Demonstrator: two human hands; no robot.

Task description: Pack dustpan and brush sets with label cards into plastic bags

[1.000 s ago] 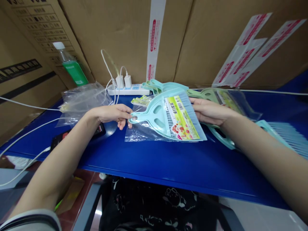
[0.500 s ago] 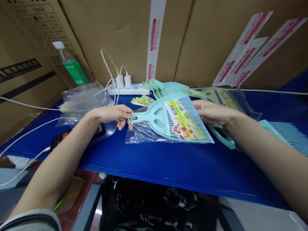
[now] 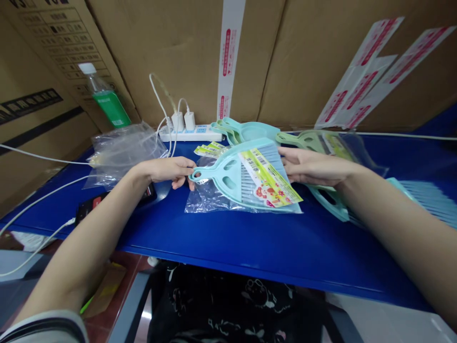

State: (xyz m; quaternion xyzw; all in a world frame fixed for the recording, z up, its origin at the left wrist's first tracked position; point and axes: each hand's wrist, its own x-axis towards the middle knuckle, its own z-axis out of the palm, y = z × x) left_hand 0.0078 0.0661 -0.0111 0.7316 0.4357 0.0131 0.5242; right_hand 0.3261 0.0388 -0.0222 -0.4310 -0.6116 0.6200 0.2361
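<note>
A mint dustpan-and-brush set (image 3: 235,176) with a yellow-green label card (image 3: 267,178) lies in a clear plastic bag (image 3: 210,197) on the blue table (image 3: 250,238). My left hand (image 3: 171,170) pinches the bag's open end beside the set's handle. My right hand (image 3: 310,166) grips the far brush end of the set, fingers pressed on it.
More mint dustpans (image 3: 250,131) and a bagged green set (image 3: 328,143) lie behind. Loose brushes (image 3: 421,195) are at the right. A pile of clear bags (image 3: 121,150), a power strip (image 3: 189,133), a green-labelled bottle (image 3: 107,100), a black phone (image 3: 107,202) and cardboard boxes surround.
The set has shifted slightly left and tilted, sliding a little deeper into the bag. Both hands keep their hold.
</note>
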